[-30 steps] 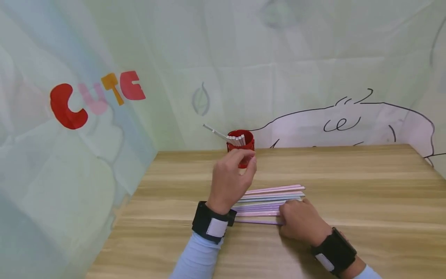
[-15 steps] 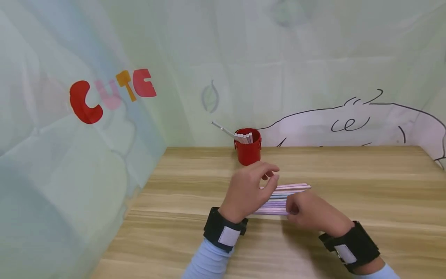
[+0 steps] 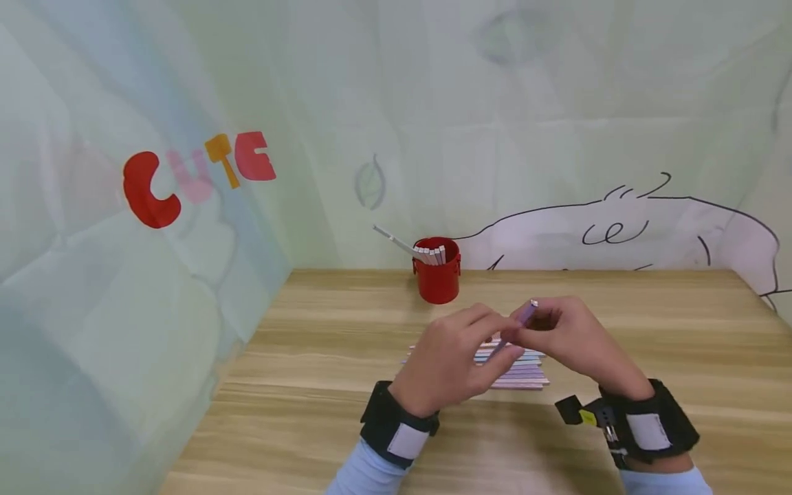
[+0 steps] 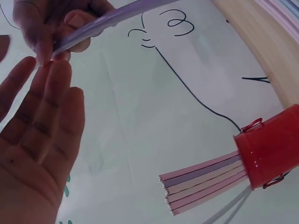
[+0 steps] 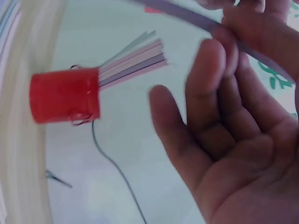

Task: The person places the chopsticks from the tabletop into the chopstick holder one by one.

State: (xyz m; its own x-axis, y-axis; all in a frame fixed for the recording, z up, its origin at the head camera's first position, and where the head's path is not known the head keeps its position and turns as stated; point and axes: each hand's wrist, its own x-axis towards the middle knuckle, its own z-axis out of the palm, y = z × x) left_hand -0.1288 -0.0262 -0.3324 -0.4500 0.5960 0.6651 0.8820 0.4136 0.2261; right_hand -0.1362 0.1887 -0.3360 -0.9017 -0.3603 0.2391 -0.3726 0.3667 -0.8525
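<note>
In the head view my right hand (image 3: 572,337) pinches a slim purple straw (image 3: 527,313) between thumb and fingers, above the pile. It looks like a wrapped straw and tilts up to the right. My left hand (image 3: 454,354) is close beside it. Its fingers reach the straw's end in the left wrist view, extended, with the thumb apart. Beneath both hands lies a pile of pink, blue and purple straws (image 3: 520,377), partly hidden. The red bucket (image 3: 438,283) behind them holds several upright straws (image 4: 205,182), and one pale bent straw (image 3: 392,238) leans out to the left.
The wood-grain table (image 3: 656,330) ends at a pale printed cloth backdrop (image 3: 532,151) at the back. More printed cloth hangs on the left, with the letters CUTE (image 3: 254,157). Black bands with small devices sit on both wrists.
My right hand has lifted one purple straw from the pile and raised it to my left hand. My left hand has moved right, away from in front of the bucket.
</note>
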